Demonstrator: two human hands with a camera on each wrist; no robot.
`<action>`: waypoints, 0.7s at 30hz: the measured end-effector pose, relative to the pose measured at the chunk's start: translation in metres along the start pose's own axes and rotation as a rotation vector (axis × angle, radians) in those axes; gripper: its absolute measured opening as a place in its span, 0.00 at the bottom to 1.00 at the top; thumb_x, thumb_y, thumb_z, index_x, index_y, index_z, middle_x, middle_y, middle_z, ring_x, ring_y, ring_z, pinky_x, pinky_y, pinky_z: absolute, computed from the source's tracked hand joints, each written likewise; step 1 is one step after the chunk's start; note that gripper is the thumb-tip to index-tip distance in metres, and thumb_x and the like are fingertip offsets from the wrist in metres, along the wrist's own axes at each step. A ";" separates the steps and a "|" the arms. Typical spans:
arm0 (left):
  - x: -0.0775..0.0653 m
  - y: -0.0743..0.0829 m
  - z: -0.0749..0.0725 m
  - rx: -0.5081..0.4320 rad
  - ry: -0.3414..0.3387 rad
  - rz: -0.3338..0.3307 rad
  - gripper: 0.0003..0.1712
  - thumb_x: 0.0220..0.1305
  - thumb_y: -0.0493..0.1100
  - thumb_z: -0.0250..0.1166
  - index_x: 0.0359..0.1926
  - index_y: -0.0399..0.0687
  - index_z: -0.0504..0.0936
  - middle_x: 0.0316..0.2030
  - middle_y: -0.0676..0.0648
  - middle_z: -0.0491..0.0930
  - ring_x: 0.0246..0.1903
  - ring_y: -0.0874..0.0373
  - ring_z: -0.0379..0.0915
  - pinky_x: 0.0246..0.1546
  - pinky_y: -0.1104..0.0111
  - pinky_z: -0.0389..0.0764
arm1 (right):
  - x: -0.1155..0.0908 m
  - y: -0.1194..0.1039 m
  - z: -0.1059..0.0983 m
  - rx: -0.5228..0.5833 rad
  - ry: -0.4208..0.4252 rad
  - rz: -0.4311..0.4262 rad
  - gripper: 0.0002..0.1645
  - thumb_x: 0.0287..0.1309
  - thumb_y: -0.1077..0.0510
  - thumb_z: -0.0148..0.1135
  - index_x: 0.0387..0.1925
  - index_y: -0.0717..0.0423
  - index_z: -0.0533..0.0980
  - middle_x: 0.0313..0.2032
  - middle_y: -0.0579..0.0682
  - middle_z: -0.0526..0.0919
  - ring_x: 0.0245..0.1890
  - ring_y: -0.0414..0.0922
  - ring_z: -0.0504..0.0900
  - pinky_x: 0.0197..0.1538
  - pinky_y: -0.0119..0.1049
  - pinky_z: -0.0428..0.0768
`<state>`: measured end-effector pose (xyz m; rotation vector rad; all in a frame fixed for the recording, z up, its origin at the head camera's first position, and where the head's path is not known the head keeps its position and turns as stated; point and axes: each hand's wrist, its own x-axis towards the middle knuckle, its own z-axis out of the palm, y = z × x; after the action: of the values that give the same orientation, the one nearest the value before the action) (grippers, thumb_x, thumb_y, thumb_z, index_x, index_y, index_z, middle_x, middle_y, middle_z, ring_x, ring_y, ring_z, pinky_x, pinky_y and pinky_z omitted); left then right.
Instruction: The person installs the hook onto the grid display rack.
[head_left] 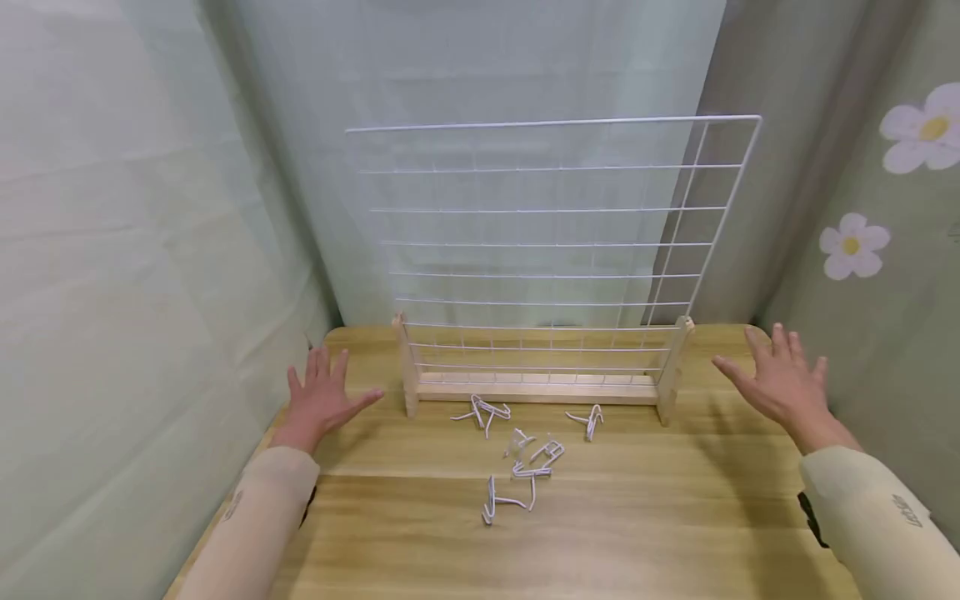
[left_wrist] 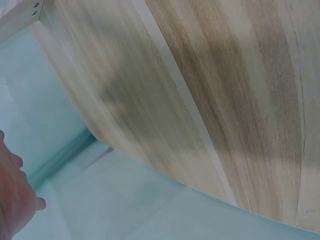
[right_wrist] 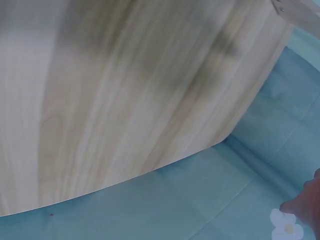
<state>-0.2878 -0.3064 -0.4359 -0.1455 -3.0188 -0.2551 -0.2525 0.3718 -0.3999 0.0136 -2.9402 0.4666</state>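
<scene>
In the head view my left hand (head_left: 321,400) is spread with straight fingers over the table's left side, holding nothing. My right hand (head_left: 786,383), also spread and holding nothing, hovers over the right side. Between them stands a white wire grid panel (head_left: 555,275), upright in a wooden base (head_left: 536,388). In front of the base lie several white wire hooks, among them one hook (head_left: 591,422) at the right and another hook (head_left: 492,502) nearest me. Only part of the left hand (left_wrist: 17,195) and part of the right hand (right_wrist: 307,202) show in the wrist views.
The wooden table (head_left: 645,517) has rounded back corners. Pale curtains (head_left: 150,250) enclose it at the left, back and right; the right one carries white flowers (head_left: 853,247). A wooden end post (head_left: 675,371) of the base rises near my right hand.
</scene>
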 end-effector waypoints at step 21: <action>-0.003 0.013 -0.001 -0.011 0.036 0.031 0.64 0.58 0.80 0.52 0.76 0.33 0.49 0.74 0.25 0.35 0.73 0.31 0.26 0.63 0.30 0.27 | 0.021 -0.044 -0.007 0.164 0.044 -0.052 0.49 0.71 0.30 0.36 0.78 0.57 0.43 0.74 0.72 0.34 0.72 0.72 0.37 0.63 0.76 0.34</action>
<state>-0.2838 -0.2940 -0.4332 -0.1867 -2.9768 -0.2682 -0.2710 0.3328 -0.3764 0.0978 -2.8429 0.6888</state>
